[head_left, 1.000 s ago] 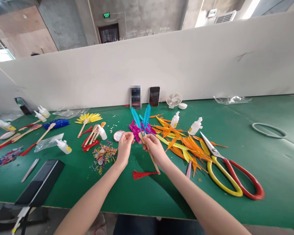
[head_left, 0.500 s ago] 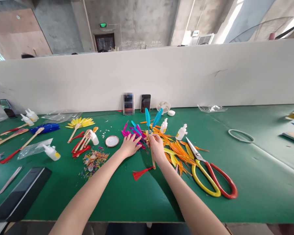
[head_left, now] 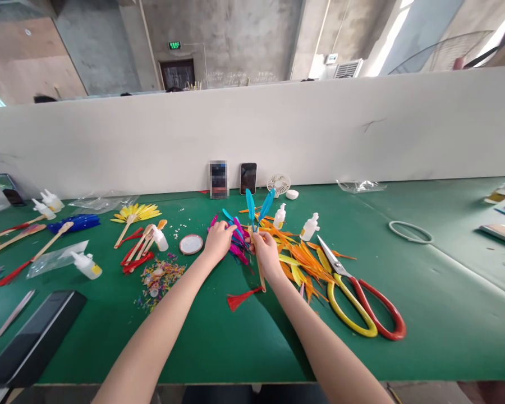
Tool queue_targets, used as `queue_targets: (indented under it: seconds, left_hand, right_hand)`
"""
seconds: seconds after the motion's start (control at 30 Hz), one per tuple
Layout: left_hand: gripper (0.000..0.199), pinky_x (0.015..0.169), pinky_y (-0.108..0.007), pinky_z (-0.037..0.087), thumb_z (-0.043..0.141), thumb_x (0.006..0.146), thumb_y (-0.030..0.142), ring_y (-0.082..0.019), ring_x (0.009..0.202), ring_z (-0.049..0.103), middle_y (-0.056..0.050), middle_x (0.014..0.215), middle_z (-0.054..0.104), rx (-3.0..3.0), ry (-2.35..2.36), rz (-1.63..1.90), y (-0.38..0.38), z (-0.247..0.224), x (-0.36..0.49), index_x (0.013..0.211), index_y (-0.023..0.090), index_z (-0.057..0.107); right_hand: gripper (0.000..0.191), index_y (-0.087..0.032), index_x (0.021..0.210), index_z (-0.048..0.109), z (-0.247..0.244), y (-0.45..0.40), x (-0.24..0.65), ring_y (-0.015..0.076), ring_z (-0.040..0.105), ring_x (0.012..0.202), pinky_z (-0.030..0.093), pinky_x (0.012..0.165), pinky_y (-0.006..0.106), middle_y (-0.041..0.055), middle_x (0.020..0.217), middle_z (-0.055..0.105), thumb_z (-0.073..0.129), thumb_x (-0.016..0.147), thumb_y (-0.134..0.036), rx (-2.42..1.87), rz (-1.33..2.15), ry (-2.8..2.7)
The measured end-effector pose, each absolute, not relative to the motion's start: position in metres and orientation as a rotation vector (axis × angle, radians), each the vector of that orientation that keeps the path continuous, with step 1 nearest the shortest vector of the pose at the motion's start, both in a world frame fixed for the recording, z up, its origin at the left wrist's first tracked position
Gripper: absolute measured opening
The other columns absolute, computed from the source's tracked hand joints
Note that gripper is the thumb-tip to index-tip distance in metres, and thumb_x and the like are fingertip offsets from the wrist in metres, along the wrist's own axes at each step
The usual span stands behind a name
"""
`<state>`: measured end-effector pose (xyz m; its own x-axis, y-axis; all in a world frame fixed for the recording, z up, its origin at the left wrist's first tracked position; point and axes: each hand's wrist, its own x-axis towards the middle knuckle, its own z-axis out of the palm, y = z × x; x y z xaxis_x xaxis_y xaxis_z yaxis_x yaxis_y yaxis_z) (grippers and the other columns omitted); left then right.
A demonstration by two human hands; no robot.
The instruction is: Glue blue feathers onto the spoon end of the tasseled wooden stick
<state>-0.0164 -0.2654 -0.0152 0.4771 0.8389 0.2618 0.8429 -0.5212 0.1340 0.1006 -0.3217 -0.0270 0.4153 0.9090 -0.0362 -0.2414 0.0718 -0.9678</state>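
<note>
My right hand (head_left: 266,252) is closed round a flat wooden fan handle (head_left: 261,275). Two bright blue feathers (head_left: 251,206) stand up in a V from its top, and a red tassel (head_left: 240,299) hangs from its lower end onto the table. My left hand (head_left: 219,241) is over the pile of magenta and blue feathers (head_left: 238,247), its fingers drawn together at the pile's left edge. What lies between those fingertips is hidden. Orange and yellow feathers (head_left: 305,261) spread just right of my right hand.
Large scissors (head_left: 353,294) with yellow and red handles lie right. Glue bottles (head_left: 310,227) stand behind the feathers. At left are a yellow feather fan (head_left: 135,214), wooden handles (head_left: 138,247), colourful scraps (head_left: 162,280), a white lid (head_left: 191,244) and a black case (head_left: 36,336). Phones (head_left: 248,178) lean on the white partition (head_left: 172,140).
My left hand has shifted slightly left, and its spread fingers have curled together at the feather pile. My right hand still holds the fan handle. The whole view has shifted a little.
</note>
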Motion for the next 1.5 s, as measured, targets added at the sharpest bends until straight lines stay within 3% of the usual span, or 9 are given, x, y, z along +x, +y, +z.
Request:
queue_targets:
  seconds: [0.17, 0.47, 0.7, 0.9, 1.17, 1.37, 1.5]
  left_hand:
    - [0.029, 0.076, -0.032, 0.041, 0.041, 0.077, 0.008, -0.022, 0.09, 0.053, -0.009, 0.094, 0.056, -2.761, -1.513, -0.301, -0.258, -0.017, -0.008, 0.098, 0.017, 0.058]
    - [0.03, 0.074, -0.027, 0.042, 0.032, 0.078, 0.003, -0.017, 0.088, 0.054, -0.008, 0.099, 0.054, -2.754, -1.53, -0.347, -0.265, -0.003, -0.027, 0.094, 0.017, 0.054]
    - [0.023, 0.074, -0.027, 0.043, 0.036, 0.076, 0.005, -0.017, 0.086, 0.055, -0.007, 0.098, 0.054, -2.775, -1.548, -0.671, -0.274, -0.006, -0.048, 0.081, 0.018, 0.053]
    - [0.018, 0.077, -0.028, 0.043, 0.041, 0.075, 0.006, -0.018, 0.089, 0.055, -0.006, 0.095, 0.053, -2.652, -1.589, -0.998, -0.282, -0.015, -0.049, 0.077, 0.019, 0.052]
    - [0.026, 0.077, -0.03, 0.045, 0.039, 0.074, 0.003, -0.019, 0.091, 0.055, -0.007, 0.097, 0.054, -2.711, -1.526, -0.934, -0.296, -0.02, -0.045, 0.088, 0.018, 0.054]
    - [0.025, 0.075, -0.032, 0.048, 0.036, 0.077, 0.006, -0.02, 0.091, 0.056, -0.01, 0.098, 0.055, -2.687, -1.299, -0.906, -0.299, -0.025, -0.041, 0.09, 0.015, 0.056]
    - [0.027, 0.079, -0.031, 0.048, 0.036, 0.077, 0.005, -0.02, 0.095, 0.056, -0.01, 0.104, 0.055, -2.653, -1.199, -0.978, -0.299, -0.029, -0.041, 0.093, 0.015, 0.055]
  right_hand:
    - [0.015, -0.021, 0.065, 0.043, -0.024, -0.323, 0.1, 0.0091, 0.043, 0.044, 0.034, 0.044, 0.025, -0.0021, 0.059, 0.056, 0.052, 0.064, -0.034, -1.199, 1.002, -0.715]
    - [0.017, -0.021, 0.063, 0.044, -0.023, -0.321, 0.102, 0.0088, 0.043, 0.042, 0.034, 0.043, 0.025, -0.0027, 0.057, 0.055, 0.054, 0.063, -0.034, -1.196, 0.986, -0.665]
    - [0.017, -0.021, 0.063, 0.045, -0.023, -0.322, 0.1, 0.0096, 0.045, 0.044, 0.037, 0.047, 0.025, -0.0028, 0.057, 0.057, 0.057, 0.063, -0.034, -1.17, 1.038, -0.652]
    - [0.015, -0.021, 0.061, 0.051, -0.019, -0.325, 0.096, 0.0128, 0.056, 0.061, 0.044, 0.061, 0.026, -0.0023, 0.059, 0.06, 0.061, 0.06, -0.032, -1.041, 1.248, -0.623]
    - [0.013, -0.022, 0.066, 0.058, -0.015, -0.33, 0.093, 0.0118, 0.054, 0.056, 0.042, 0.05, 0.024, -0.0036, 0.063, 0.064, 0.065, 0.058, -0.029, -0.74, 1.644, -0.514]
    - [0.016, -0.019, 0.065, 0.06, -0.015, -0.33, 0.093, 0.0052, 0.042, 0.041, 0.032, 0.039, 0.018, -0.0045, 0.059, 0.064, 0.068, 0.054, -0.028, -0.788, 1.585, -0.524]
    - [0.014, -0.019, 0.061, 0.059, -0.019, -0.327, 0.094, 0.0062, 0.043, 0.041, 0.031, 0.037, 0.019, -0.0025, 0.06, 0.065, 0.067, 0.054, -0.027, -0.857, 1.505, -0.493]
